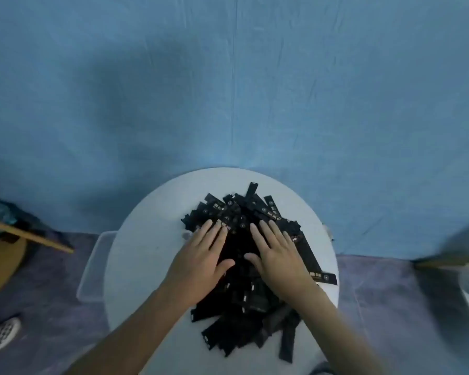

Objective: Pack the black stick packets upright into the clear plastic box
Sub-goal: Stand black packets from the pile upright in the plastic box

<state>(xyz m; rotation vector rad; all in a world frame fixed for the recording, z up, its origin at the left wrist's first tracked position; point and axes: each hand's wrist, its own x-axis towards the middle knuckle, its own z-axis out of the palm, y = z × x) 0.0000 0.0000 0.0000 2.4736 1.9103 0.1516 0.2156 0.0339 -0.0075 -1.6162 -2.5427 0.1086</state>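
Both the left hand (201,257) and right hand (278,257) rest flat, fingers straight, on the packets (241,300) heaped on the surface (141,266) beneath them; the box (91,269) sits left of the left hand, partly under the surface

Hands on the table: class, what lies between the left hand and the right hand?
The head view shows black packets between the left hand and the right hand; both hands rest flat on them.
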